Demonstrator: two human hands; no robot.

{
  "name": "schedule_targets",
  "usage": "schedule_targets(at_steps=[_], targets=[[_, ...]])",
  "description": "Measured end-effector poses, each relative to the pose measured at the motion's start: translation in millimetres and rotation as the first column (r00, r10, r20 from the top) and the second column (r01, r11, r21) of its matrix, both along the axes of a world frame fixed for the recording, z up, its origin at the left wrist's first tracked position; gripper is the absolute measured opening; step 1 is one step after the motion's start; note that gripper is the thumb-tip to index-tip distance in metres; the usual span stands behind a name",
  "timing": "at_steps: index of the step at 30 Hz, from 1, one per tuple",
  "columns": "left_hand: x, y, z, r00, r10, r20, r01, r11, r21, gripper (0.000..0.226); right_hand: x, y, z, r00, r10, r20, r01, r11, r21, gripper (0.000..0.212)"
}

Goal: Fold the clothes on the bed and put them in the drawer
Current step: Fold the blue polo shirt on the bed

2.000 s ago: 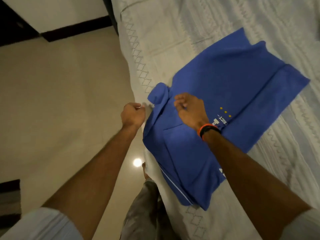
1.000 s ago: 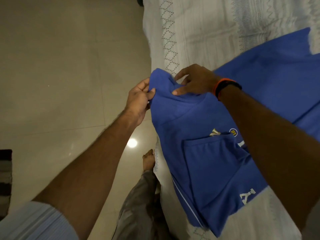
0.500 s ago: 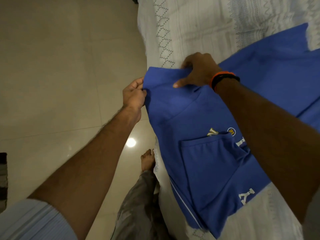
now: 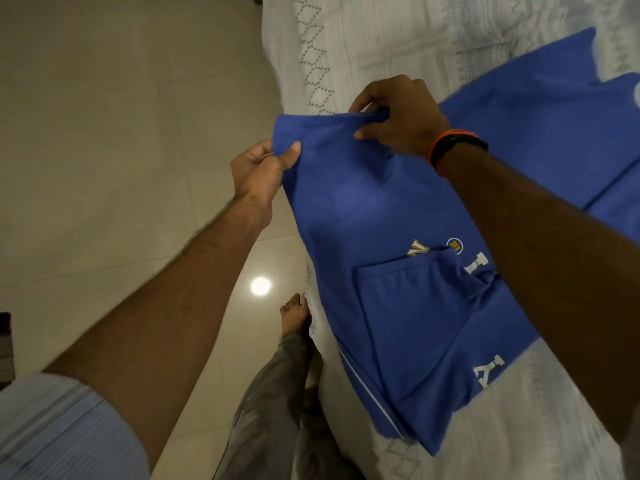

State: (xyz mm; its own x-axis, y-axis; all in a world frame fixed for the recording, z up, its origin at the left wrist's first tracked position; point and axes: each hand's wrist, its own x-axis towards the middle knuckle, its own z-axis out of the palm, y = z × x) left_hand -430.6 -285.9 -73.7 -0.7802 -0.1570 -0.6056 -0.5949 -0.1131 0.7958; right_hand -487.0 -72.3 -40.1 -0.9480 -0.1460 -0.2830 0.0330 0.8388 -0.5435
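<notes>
While the left hand pinches the near corner of the shirt between thumb and curled fingers, the right hand grips the same top edge farther along, thumb on the upper face and fingers curled over the fold. Between the 2 hands the edge is pulled fairly straight, and that end of the shirt is lifted off the bed, out past the mattress side and above the floor.

The shirt is blue, with white and gold lettering partly covered by a flap of blue fabric folded across its middle. A thin white stripe runs along its lower left edge. Its far end lies flat on the bed toward the upper right, running out of view there. The right forearm crosses over the shirt's right part, and an orange and black band sits on that wrist.

The bed has a pale cover with a woven grey diamond and zigzag pattern. Beside it, on the glossy beige tiles, a bare foot stands close against the mattress side, with a grey trouser leg above it. A round bright reflection shows on the tiles just left of the foot. A pale blue sleeve fills the lower left corner.
</notes>
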Motion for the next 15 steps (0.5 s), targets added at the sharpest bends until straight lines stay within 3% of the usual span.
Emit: schedule_targets(at_steps=[9, 13, 15], targets=[[71.1, 10.7, 45.9, 0.947, -0.137, -0.291, 0.125, 0.990, -0.059, 0.015, 84.1, 23.0, 42.7, 0.984, -0.090, -0.153, 0.087, 0.996, -0.025, 0.025], [131.0, 35.5, 50.4, 0.865, -0.289, -0.410, 0.230, 0.955, -0.187, 0.017, 151.4, 40.5, 47.2, 0.971, -0.129, -0.203, 0.137, 0.990, 0.026, 0.024], [165.1, 50.7, 47.8, 0.813, -0.388, -0.433, 0.249, 0.905, -0.344, 0.017, 186.4, 50.2, 43.5, 0.968, -0.156, -0.195, 0.168, 0.985, 0.046, 0.028]])
